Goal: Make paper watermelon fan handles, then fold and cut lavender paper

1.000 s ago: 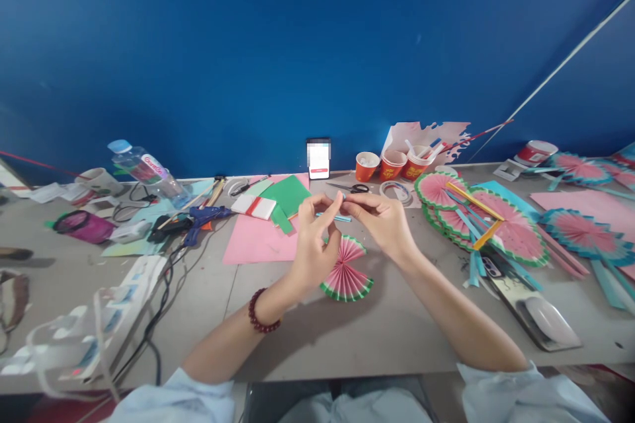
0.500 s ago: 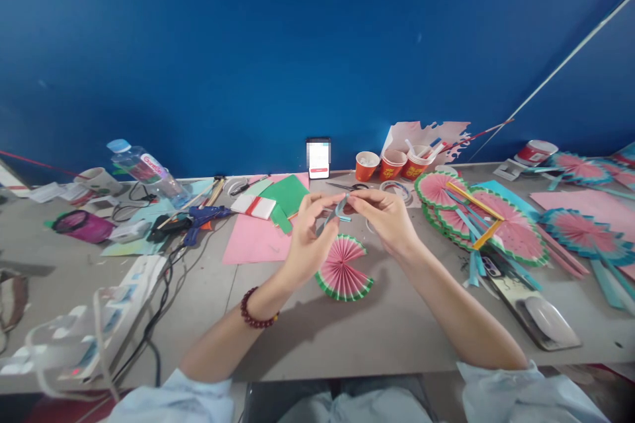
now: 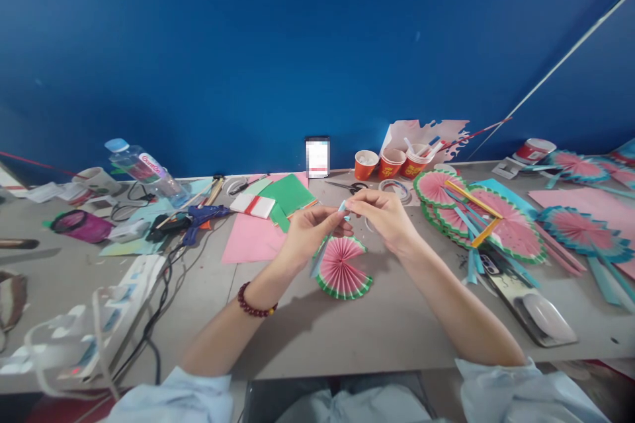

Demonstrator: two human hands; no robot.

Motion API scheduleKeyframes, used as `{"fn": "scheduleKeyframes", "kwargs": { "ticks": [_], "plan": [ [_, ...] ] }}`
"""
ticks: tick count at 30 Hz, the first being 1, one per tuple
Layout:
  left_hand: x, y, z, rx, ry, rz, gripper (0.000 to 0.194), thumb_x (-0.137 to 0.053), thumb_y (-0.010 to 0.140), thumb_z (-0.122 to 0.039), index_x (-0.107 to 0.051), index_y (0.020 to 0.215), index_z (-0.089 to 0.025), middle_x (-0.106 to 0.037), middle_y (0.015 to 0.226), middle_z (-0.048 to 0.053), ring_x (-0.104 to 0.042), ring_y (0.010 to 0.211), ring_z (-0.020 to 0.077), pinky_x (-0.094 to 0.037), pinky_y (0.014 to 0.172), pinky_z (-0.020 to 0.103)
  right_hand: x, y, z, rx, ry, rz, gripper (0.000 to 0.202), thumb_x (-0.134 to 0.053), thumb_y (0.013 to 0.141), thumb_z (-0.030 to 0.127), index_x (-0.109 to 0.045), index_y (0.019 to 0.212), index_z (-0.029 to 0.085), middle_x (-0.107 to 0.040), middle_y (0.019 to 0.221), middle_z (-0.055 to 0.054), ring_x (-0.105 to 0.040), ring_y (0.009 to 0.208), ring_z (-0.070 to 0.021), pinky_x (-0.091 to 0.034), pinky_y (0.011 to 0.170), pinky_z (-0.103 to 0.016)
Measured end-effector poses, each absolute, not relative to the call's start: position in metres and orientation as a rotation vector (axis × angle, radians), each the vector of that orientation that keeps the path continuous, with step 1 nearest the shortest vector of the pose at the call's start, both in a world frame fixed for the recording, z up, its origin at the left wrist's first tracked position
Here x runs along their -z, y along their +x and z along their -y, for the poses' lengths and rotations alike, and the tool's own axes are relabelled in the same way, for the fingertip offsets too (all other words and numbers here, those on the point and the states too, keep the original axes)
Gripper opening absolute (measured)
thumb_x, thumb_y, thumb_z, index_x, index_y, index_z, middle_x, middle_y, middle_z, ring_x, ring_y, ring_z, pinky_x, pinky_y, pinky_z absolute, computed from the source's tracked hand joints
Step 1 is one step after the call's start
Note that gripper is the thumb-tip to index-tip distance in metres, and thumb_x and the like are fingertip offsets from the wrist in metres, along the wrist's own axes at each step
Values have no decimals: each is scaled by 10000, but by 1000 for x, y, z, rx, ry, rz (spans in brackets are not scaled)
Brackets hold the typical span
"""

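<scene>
My left hand and my right hand meet above the middle of the table, both pinching a light blue paper strip. One end of the strip is between the fingertips of both hands; its tail hangs down below my left hand. Just beneath lies a pleated pink paper fan with a green edge, spread into a round with a gap on its right side. My left fingers partly cover how the strip is folded.
Left are a blue glue gun, a plastic bottle, a power strip and green card. Behind stand a phone, paper cups and scissors. Finished watermelon fans and a mouse lie right.
The strip was looped between my hands; now its tail hangs down to the left. My left fingers have curled in and lowered slightly. A brown stick-like thing has appeared at the left edge.
</scene>
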State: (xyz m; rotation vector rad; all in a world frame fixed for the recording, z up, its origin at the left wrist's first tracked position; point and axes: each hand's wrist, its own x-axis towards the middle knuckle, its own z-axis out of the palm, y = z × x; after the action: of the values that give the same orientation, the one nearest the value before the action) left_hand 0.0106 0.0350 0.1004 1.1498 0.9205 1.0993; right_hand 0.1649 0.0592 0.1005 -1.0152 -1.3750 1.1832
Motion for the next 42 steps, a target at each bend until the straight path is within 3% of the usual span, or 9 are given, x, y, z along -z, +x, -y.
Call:
{"fn": "scheduleKeyframes", "kwargs": {
  "ticks": [14, 20, 26, 33, 42],
  "plan": [
    [-94, 7, -41, -1037, 1133, -918, 237, -719, 715, -391, -673, 687, -160, -677, 638, 29, -623, 595, 125, -487, 609, 269, -104, 162, -55, -1227, -980, 1401, 148, -676, 728, 302, -688, 634, 188, -629, 581, 1, -570, 573, -127, -478, 568, -264],
    [-92, 7, -42, -1103, 1111, -910, 223, -704, 733, -372, -668, 682, -158, -665, 616, 23, -617, 581, 116, -487, 581, 254, -103, 161, -55, -1293, -907, 1437, 159, -694, 738, 343, -698, 764, 186, -638, 672, -3, -588, 580, -124, -506, 561, -278],
    [-89, 9, -42, -1122, 1166, -901, 198, -717, 718, -342, -683, 698, -148, -687, 629, 31, -645, 607, 138, -523, 649, 292, -97, 157, -57, -1253, -912, 1410, 253, -737, 694, 404, -660, 642, 169, -569, 648, 2, -554, 561, -114, -485, 518, -270],
    [-90, 6, -44, -972, 1217, -968, 300, -716, 719, -381, -718, 879, -128, -740, 808, 84, -692, 765, 179, -537, 764, 313, -95, 160, -61, -1134, -1006, 1356, 255, -737, 670, 374, -609, 607, 162, -576, 610, 7, -519, 574, -108, -420, 517, -238],
    [-91, 3, -48, -885, 1188, -939, 357, -714, 714, -414, -707, 870, -93, -738, 801, 112, -696, 729, 171, -551, 751, 298, -93, 162, -66, -1230, -1036, 1287, 217, -741, 655, 337, -629, 597, 160, -589, 579, 12, -502, 563, -99, -387, 550, -242]
  ]
}}
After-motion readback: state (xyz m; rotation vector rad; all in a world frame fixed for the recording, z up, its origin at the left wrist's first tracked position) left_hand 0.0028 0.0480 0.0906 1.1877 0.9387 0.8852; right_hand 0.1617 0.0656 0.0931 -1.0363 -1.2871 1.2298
